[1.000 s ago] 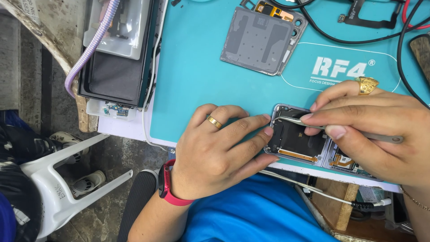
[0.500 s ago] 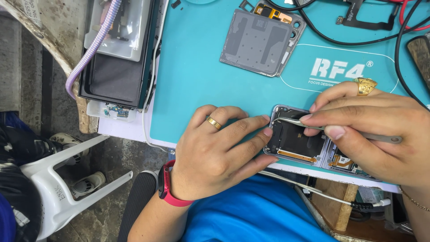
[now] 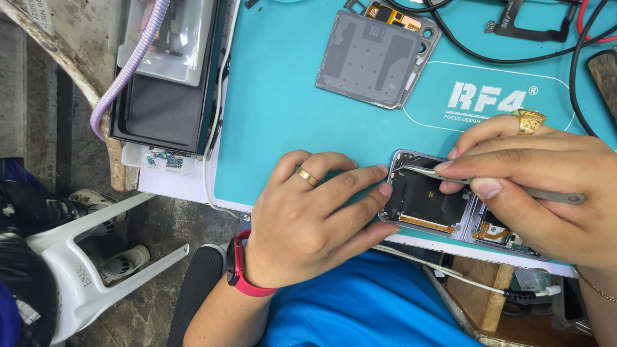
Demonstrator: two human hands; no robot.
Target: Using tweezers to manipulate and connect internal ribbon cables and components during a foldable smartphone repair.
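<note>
Teal silicone work mat point(image 3: 289, 115) covers most of the bench, and the opened phone point(image 3: 427, 199) sits right at its near edge, back cover off, so you're looking straight into the guts. It has a silvery metal frame with rounded corners, a big dark square block filling the left part, a thin copper-orange flex strip running along the bottom of that block, and more small boards and orange flex bits off to the right, partly hidden under the right hand. Left hand point(image 3: 308, 218) lies flat on the mat with fingers together and stretched out, fingertips pressed against the left side of the frame; gold ring on one finger and a red band point(image 3: 241, 273) on the wrist. Right hand point(image 3: 540, 193) has thumb and fingers pinched on metal tweezers point(image 3: 514, 187), which lie nearly flat across the top of the phone, tip pointing left near the upper left corner of the frame. Can't tell if the tip is actually gripping anything. Further up the mat there's a grey back panel point(image 3: 373, 58) lying tilted, well apart from the phone, with black cables point(image 3: 488, 54) beside it. Off the mat's left side sits a dark tray point(image 3: 160, 115) with a lilac coiled cable point(image 3: 125, 71) draped over it.
</note>
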